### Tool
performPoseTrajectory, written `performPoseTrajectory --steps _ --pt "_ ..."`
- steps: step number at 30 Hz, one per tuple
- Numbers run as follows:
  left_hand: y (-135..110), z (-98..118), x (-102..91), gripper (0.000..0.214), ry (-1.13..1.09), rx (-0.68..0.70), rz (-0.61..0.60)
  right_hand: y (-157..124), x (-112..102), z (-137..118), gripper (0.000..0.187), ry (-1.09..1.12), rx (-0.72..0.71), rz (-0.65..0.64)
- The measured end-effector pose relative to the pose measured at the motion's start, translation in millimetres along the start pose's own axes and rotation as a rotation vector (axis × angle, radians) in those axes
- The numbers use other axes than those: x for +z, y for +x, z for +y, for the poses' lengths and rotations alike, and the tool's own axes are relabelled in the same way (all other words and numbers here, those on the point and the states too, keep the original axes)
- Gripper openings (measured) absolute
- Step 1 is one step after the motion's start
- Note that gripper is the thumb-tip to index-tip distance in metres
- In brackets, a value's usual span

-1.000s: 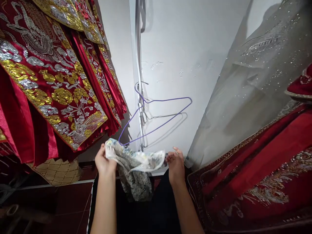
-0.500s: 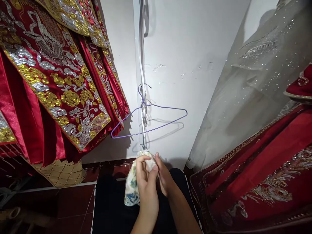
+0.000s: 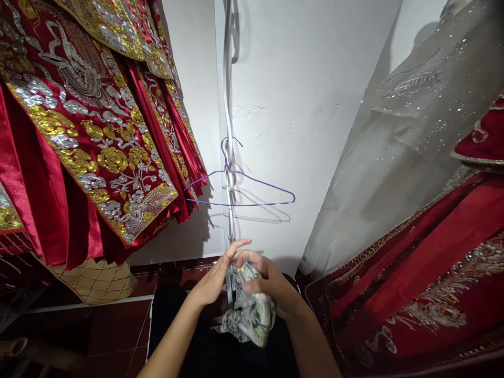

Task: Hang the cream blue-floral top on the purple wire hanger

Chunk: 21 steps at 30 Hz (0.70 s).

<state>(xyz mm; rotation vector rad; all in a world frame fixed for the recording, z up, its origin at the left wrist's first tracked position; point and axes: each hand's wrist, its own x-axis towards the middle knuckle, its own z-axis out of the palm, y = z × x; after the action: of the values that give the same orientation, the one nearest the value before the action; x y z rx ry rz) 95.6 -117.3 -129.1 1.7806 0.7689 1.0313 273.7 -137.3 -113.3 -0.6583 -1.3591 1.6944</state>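
A floral-patterned cloth, white with green, blue and yellow, hangs bunched and crumpled below my hands. My right hand is closed on its upper part, with the thumb pressed over it. My left hand has its fingers stretched out and lies against or just beside the cloth's upper left edge; whether it touches is hard to tell. Beyond both hands, a purple wire hanger hangs bare from a white metal upright.
Red garments with gold and silver embroidery hang at the left. A sheer, sparkling white gown and a red beaded garment fill the right. A white wall stands behind, above dark red floor tiles.
The cloth has shifted from the left of my hands to the right and hangs from my right hand. My left hand has moved left and its fingers have straightened. The hanger has swung slightly.
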Motion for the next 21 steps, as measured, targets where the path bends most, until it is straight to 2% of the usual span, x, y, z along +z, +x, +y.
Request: performPoseTrajectory --steps 2,3,5,8,10,11,13,16,19,21 --pt "-8.9 -18.7 0.0 0.069 0.054 -0.095 -0.15 -6.0 -9.2 -16.4 0.021 -0.276 -0.05 -0.046" --pt "-14.2 -24.7 -2.7 0.067 0.11 -0.126 -0.204 -7.9 -16.8 -26.3 0.016 -0.392 -0.08 0.002" --pt "-23.0 -28.8 -14.6 0.058 0.241 -0.151 -0.267 -6.0 -34.5 -47.1 0.01 -0.542 -0.147 0.205" --pt "-25.8 -17.9 -45.4 0.047 0.409 -0.128 -0.204 17.0 -54.3 -71.9 0.015 -0.595 -0.389 0.526" --pt "-23.4 -5.2 -66.3 0.047 0.502 -0.124 -0.158 44.2 -56.6 -78.3 0.019 -0.585 -0.57 0.637" --pt "-22.4 1.2 -74.6 0.048 0.543 -0.132 -0.158 59.6 -55.0 -77.6 0.022 -0.586 -0.61 0.657" --pt "-23.1 12.3 -84.9 0.05 0.613 -0.163 -0.186 89.7 -50.7 -69.0 0.026 -0.627 -0.597 0.631" --pt "-30.8 20.8 -89.5 0.051 0.652 -0.217 -0.267 122.3 -54.6 -47.5 0.03 -0.806 -0.484 0.528" --pt "-40.0 16.2 -98.5 0.047 0.704 -0.277 -0.297 129.3 -76.5 -35.1 0.035 -0.948 -0.352 0.517" --pt "-41.8 8.2 -112.0 0.045 0.804 -0.324 -0.24 120.4 -94.1 -38.5 0.037 -0.985 -0.322 0.549"
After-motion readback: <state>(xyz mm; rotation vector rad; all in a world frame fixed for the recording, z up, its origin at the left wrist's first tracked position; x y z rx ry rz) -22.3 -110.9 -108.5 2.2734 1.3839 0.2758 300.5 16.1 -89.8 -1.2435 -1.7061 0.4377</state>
